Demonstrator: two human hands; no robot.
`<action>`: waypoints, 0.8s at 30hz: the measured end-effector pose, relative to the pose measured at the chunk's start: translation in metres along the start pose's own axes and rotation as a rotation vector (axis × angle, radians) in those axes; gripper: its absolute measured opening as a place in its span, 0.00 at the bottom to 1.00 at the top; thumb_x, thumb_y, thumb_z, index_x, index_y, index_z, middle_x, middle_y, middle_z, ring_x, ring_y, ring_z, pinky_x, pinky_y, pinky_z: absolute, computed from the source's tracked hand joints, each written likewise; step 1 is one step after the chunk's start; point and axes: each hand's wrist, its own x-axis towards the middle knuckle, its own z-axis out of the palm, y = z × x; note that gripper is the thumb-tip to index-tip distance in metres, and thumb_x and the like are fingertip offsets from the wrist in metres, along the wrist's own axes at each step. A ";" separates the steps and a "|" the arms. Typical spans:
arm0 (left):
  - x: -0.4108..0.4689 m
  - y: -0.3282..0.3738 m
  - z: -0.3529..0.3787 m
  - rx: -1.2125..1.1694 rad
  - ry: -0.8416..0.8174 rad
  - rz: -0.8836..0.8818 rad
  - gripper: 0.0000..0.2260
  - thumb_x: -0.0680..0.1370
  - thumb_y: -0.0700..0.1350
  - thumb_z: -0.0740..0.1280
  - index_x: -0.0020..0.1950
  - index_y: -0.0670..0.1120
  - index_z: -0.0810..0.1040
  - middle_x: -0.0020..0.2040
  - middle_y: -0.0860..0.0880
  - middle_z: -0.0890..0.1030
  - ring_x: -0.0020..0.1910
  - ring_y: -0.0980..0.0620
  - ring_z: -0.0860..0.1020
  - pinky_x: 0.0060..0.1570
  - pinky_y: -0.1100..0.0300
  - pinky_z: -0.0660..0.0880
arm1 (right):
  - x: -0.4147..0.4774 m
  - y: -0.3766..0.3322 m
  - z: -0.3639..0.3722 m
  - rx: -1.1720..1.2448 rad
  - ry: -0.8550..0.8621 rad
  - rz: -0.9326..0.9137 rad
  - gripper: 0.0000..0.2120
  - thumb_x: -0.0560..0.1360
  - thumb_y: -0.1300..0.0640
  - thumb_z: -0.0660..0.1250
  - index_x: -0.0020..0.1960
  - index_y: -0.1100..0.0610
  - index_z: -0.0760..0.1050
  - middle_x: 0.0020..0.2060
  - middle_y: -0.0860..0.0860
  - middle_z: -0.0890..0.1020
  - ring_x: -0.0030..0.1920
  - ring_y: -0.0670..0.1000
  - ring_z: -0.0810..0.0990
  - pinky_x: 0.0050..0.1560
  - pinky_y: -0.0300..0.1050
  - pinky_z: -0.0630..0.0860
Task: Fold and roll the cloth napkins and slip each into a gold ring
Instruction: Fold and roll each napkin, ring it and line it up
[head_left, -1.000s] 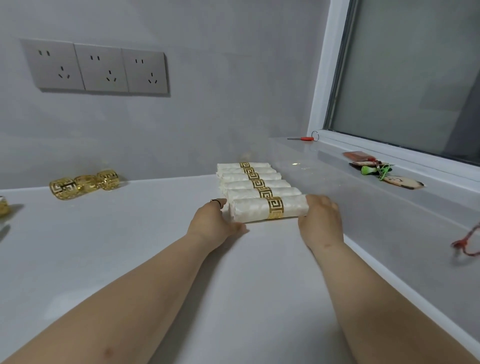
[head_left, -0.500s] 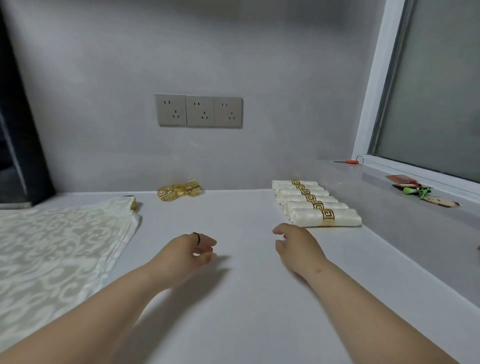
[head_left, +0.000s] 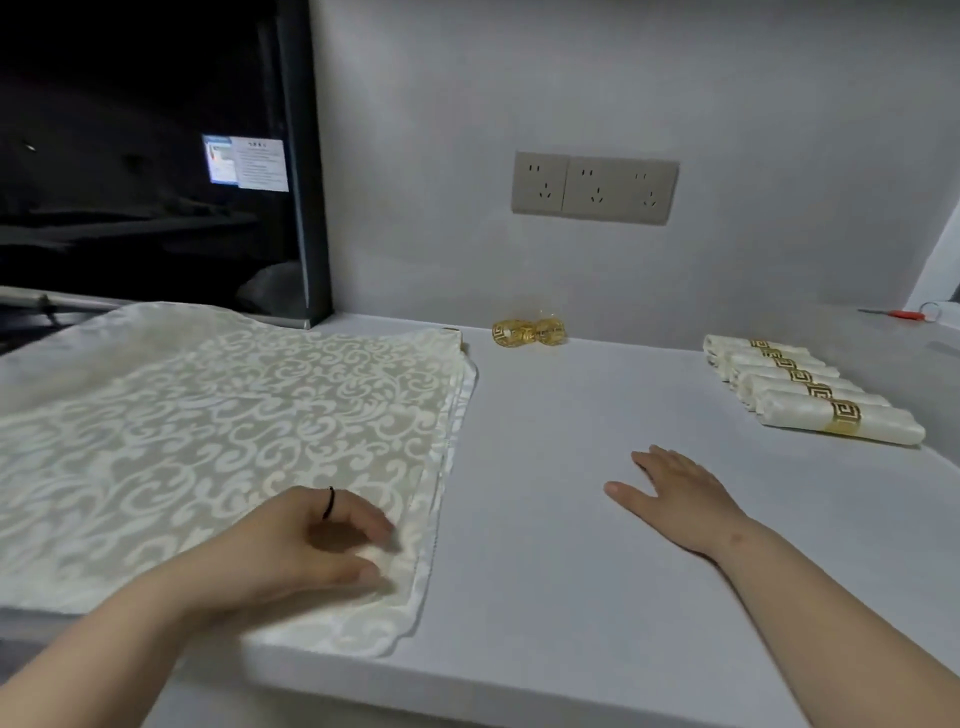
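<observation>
Counter (head_left: 561, 597), clock read from its middle. 9 o'clock: stack of flat napkins (head_left: 208, 426), running from the near edge to the back. 8 o'clock, on the stack's near right corner: left hand (head_left: 291, 545), thumb and fingertips pinching the top cloth. 12 o'clock, by the wall: loose rings (head_left: 529, 332), touching one another, with the socket panel (head_left: 595, 187) on the wall above. 2 o'clock: rolled napkins (head_left: 810, 395), each in a ring, side by side in a row. 3 o'clock, between stack and row: right hand (head_left: 675, 493), flat on the counter.

Flat napkin stack (head_left: 234, 415) left, gold rings (head_left: 529, 332) behind (ringed rolls (head_left: 800, 382) right)
</observation>
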 end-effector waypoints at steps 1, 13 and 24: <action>-0.004 0.000 0.004 0.030 -0.031 0.023 0.30 0.44 0.71 0.74 0.44 0.63 0.81 0.53 0.70 0.76 0.55 0.71 0.74 0.53 0.79 0.66 | -0.001 0.000 0.000 0.000 0.011 0.001 0.32 0.77 0.37 0.52 0.75 0.52 0.51 0.76 0.50 0.50 0.75 0.49 0.48 0.74 0.45 0.46; -0.011 -0.011 0.014 0.018 0.090 0.133 0.12 0.57 0.56 0.67 0.38 0.60 0.80 0.50 0.67 0.79 0.54 0.69 0.75 0.52 0.77 0.68 | -0.003 -0.003 0.003 0.017 0.048 0.000 0.30 0.77 0.39 0.54 0.74 0.53 0.56 0.75 0.50 0.54 0.75 0.49 0.51 0.73 0.44 0.49; 0.000 0.014 0.019 -0.193 0.262 0.121 0.09 0.66 0.51 0.73 0.30 0.50 0.76 0.47 0.63 0.81 0.44 0.64 0.79 0.42 0.76 0.71 | -0.008 -0.008 0.000 0.171 0.246 -0.092 0.25 0.76 0.47 0.62 0.70 0.53 0.64 0.71 0.49 0.65 0.72 0.49 0.58 0.71 0.42 0.53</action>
